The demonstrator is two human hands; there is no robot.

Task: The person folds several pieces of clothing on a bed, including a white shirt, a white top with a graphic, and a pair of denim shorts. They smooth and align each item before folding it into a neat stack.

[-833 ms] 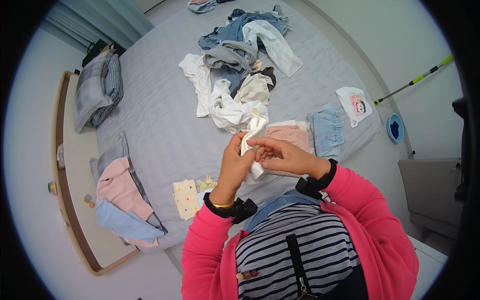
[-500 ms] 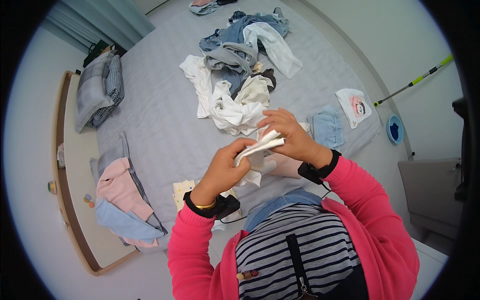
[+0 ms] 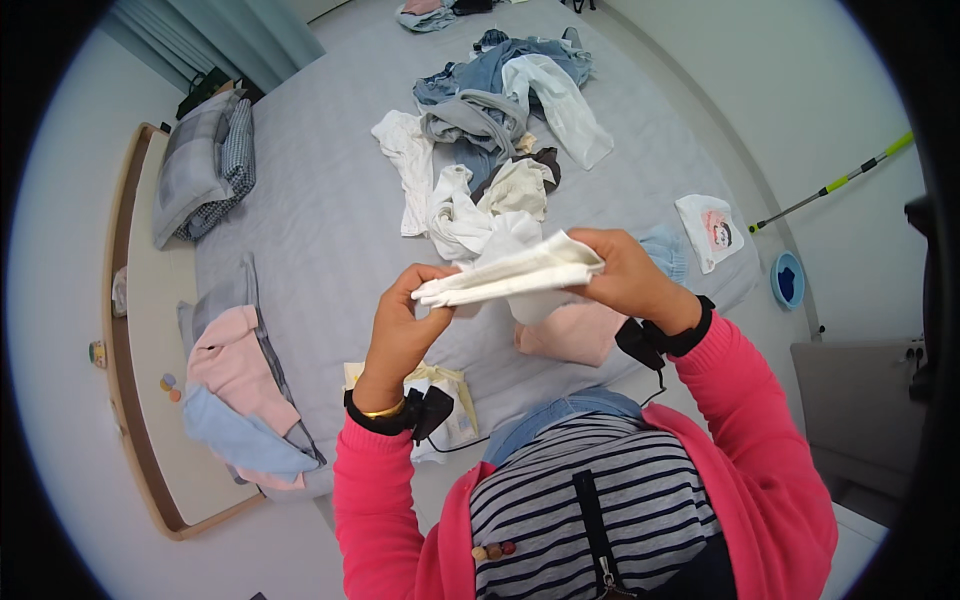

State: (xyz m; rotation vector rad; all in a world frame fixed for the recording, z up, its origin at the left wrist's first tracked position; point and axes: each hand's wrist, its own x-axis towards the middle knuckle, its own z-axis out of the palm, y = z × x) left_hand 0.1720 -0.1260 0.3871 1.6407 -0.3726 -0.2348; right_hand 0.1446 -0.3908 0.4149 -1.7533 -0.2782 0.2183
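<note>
A white folded garment [image 3: 510, 274] is stretched between my two hands, held up above the near part of the bed. My left hand [image 3: 402, 312] pinches its left end, thumb below and fingers above. At the other end, my right hand [image 3: 632, 278] grips the cloth, with some fingertips hidden behind it. What kind of garment it is, I cannot tell. Below it on the bed lies a folded pink garment [image 3: 570, 335]. A pale yellow and white garment [image 3: 450, 400] rests by my left wrist.
A heap of blue, grey and white clothes [image 3: 490, 110] covers the bed's middle. Folded light blue clothing [image 3: 663, 252] and a white printed top [image 3: 710, 232] lie right. Pink and blue clothes [image 3: 245, 370] lie left, near the headboard [image 3: 165, 440]. A blue basin [image 3: 787, 280] stands on the floor.
My hands have moved apart, and the white garment, bunched between them before, is now drawn out lengthwise. The view has shifted slightly.
</note>
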